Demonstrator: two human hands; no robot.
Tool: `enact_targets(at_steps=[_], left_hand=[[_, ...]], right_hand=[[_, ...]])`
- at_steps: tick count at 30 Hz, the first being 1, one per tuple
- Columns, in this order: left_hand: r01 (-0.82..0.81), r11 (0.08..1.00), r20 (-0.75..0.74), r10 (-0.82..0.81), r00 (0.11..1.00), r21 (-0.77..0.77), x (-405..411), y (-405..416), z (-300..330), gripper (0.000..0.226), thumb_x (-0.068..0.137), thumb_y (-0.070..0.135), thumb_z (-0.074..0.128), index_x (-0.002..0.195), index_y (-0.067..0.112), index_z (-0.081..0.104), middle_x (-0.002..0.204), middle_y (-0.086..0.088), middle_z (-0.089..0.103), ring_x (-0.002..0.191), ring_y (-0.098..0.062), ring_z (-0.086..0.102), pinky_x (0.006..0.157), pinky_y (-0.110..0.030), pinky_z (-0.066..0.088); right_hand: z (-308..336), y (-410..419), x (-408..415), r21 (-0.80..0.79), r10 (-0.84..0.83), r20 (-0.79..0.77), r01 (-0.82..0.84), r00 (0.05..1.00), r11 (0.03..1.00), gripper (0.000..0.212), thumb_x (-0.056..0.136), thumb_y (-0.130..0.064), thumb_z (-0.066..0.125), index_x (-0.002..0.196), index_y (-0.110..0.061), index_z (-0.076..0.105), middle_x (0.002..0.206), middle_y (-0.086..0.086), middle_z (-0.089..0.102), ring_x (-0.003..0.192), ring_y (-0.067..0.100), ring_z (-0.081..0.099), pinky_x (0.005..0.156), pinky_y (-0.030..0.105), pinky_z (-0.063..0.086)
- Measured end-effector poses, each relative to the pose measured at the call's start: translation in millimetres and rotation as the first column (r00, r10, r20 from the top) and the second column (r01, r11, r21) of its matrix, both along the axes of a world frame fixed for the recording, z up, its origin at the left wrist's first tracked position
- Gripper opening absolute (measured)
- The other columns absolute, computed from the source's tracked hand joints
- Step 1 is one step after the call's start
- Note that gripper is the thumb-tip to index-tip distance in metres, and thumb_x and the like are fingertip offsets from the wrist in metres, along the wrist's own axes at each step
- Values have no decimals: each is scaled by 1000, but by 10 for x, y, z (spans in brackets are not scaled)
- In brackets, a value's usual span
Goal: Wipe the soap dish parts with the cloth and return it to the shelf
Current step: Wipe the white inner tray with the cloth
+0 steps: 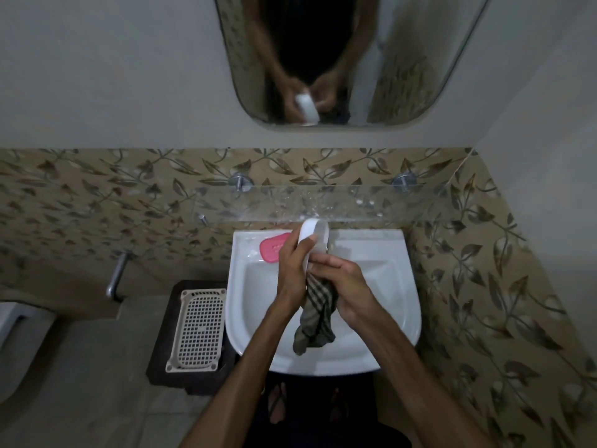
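Currently we grip white dish tray (313,236) on edge in left hand (292,270) over sink (400,286); right hand (344,286) clutches checked cloth (316,313). Advise steady hold, rotate tray, wipe inner corners.

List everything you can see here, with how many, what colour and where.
Dish: one, white, held on edge over the basin's back.
Cloth: one, checked grey-green, hanging from the right hand over the basin.
Soap: one, pink, on the basin's back left ledge.
Basin: one, white, centre.
Shelf: one, clear glass, on the wall above the basin.
Mirror: one, above the shelf.
Tray: one, beige, perforated, on a dark stand left of the basin.
Left hand: gripping the dish.
Right hand: pressing the cloth to the dish.
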State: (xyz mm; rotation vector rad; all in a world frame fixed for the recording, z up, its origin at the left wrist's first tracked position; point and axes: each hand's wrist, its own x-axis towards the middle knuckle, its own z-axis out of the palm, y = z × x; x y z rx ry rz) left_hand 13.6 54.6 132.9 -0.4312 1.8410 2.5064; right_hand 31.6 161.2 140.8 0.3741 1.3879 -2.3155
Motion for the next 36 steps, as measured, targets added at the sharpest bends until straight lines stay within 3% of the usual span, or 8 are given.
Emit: enact_targets(at_steps=[3, 6, 10, 13, 24, 28, 32, 36], left_hand=[[-2, 992, 124, -13, 992, 123, 70, 43, 98, 23, 82, 44, 70, 84, 21, 70, 87, -7, 60, 94, -28, 58, 86, -43, 46], [-30, 974, 176, -10, 984, 222, 128, -15, 107, 28, 89, 43, 65, 74, 25, 78, 76, -4, 71, 76, -19, 73, 68, -27, 58], [-32, 940, 160, -24, 987, 339, 165, -109, 108, 56, 104, 53, 51, 110, 5, 80, 109, -21, 77, 101, -30, 76, 84, -36, 62], [-78, 958, 120, 47, 992, 276, 180, -70, 53, 49, 110, 43, 46, 105, 13, 83, 111, -19, 78, 104, -30, 76, 84, -34, 61], [-112, 927, 143, 64, 988, 359, 185, -61, 49, 46, 110, 34, 46, 118, -2, 74, 117, -26, 74, 111, -34, 73, 94, -38, 59], [-105, 942, 168, 53, 984, 319, 187, -8, 58, 49, 108, 33, 48, 135, -6, 63, 131, -31, 67, 120, -39, 68, 95, -37, 59], [-99, 946, 139, 58, 989, 308, 147, -115, -36, 46, 108, 33, 45, 137, 3, 64, 131, -36, 64, 124, -47, 63, 108, -52, 50], [-59, 948, 60, 42, 997, 312, 72, -201, 0, 47, 106, 33, 46, 149, 18, 56, 133, -19, 69, 111, -28, 71, 93, -39, 60]], right_hand=[[59, -11, -20, -51, -58, -40, 56, 997, 997, 26, 95, 6, 67, 104, -11, 84, 105, 14, 82, 95, 22, 80, 79, 26, 63], [70, -70, 52, 376, 30, -386, 127, 922, 918, 28, 90, 7, 74, 102, -17, 84, 99, -1, 84, 95, 13, 80, 86, 21, 60], [139, -104, 34, 670, 225, -600, 328, 768, 666, 24, 80, -2, 80, 95, -21, 84, 92, -11, 80, 88, 4, 75, 83, 20, 59], [203, -135, -25, 688, 150, -627, 453, 764, 567, 20, 81, -5, 81, 95, -20, 84, 90, -9, 80, 84, 5, 74, 80, 29, 62], [122, -266, -51, 653, 206, -692, 478, 692, 587, 20, 88, -15, 73, 104, -17, 84, 95, -4, 80, 87, 4, 72, 79, 22, 60], [80, -245, -165, 605, -26, -622, 501, 783, 618, 22, 90, -6, 78, 110, -14, 83, 103, -4, 80, 96, 4, 74, 88, 24, 62], [29, -277, -50, 529, 82, -515, 241, 853, 813, 24, 91, 1, 72, 103, -17, 84, 91, -13, 81, 88, 11, 79, 77, 22, 61], [-95, -159, 105, 551, 218, -451, 77, 866, 831, 33, 88, -1, 67, 109, -23, 80, 105, -3, 79, 87, 27, 76, 75, 39, 61]])
